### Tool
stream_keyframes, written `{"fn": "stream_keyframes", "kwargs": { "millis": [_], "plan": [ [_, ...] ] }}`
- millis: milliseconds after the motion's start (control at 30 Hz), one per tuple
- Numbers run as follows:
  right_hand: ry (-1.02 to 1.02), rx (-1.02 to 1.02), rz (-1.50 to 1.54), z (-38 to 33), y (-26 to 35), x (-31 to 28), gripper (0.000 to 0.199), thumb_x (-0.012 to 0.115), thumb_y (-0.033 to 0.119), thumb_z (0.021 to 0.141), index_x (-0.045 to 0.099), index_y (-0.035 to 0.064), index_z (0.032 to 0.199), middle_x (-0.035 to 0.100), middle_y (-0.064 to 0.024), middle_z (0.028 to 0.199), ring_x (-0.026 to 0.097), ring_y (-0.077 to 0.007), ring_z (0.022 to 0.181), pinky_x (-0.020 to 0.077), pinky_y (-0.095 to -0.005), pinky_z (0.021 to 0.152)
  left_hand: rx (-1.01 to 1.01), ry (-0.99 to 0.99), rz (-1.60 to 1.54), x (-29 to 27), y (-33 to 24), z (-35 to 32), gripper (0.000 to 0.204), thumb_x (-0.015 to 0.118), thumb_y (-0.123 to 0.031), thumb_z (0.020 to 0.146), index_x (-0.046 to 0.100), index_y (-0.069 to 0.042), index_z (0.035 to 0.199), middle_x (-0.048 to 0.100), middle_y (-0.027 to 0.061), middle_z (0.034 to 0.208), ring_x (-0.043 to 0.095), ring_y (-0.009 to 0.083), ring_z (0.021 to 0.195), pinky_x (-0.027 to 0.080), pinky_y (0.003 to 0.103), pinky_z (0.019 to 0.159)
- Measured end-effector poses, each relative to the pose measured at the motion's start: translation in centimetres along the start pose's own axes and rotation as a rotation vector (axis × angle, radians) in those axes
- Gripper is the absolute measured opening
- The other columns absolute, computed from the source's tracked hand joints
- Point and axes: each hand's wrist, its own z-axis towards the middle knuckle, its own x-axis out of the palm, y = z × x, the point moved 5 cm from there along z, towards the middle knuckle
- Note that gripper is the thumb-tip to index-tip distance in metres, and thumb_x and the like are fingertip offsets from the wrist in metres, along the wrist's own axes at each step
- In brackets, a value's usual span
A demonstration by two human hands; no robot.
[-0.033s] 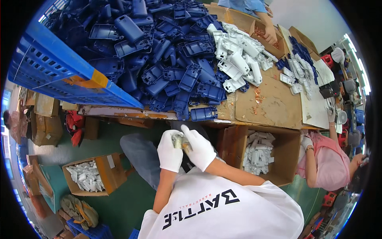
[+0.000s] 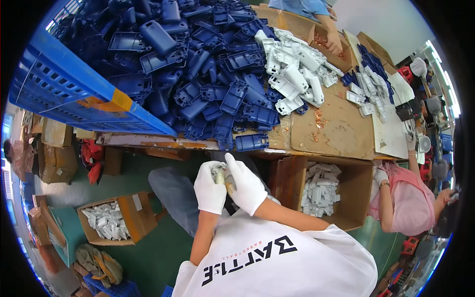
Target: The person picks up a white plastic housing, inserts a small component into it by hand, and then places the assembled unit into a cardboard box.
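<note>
Grip closed: left hand [image 2: 210, 190] and right hand [image 2: 246, 189], both gloved, hold a small grey part [image 2: 216, 171], mostly hidden between them. Part location: just off the table [image 2: 346, 141], near its front edge.

My white shirt [image 2: 302, 270] carries bold black lettering [image 2: 285, 244], upside down to me, and a smaller red line [image 2: 242, 250]; the white label [image 2: 137, 202] near the left cardboard box [image 2: 142, 222]'s upper edge is illegible.
</note>
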Motion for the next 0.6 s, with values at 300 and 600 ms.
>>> {"fn": "stream_keyframes", "kwargs": {
  "millis": [300,600],
  "plan": [
    [-0.105,0.221,-0.279,2.2,-3.9,-8.4,0.048,0.055,0.005,0.082,0.044,0.0068,0.129,0.055,-0.0207,0.095,0.059,-0.0406,0.084,0.0503,-0.0461,0.071,-0.005,0.214,-0.316,2.2,-1.3,-0.9,0.055,0.065,0.002,0.081,0.046,-0.001,0.133,0.061,0.0173,0.117,0.064,0.0263,0.104,0.05,0.034,0.092],
    [-0.644,0.722,-1.225,4.5,-23.7,-33.8,0.078,0.071,0.03,0.08,0.032,0.0056,0.143,0.044,-0.0235,0.137,0.048,-0.0381,0.122,0.038,-0.0476,0.104,-0.003,0.345,-0.298,2.7,-0.1,-2.1,0.04,0.062,0.003,0.082,0.055,-0.001,0.121,0.063,0.0154,0.113,0.066,0.0245,0.101,0.052,0.031,0.088]
  ]
}}
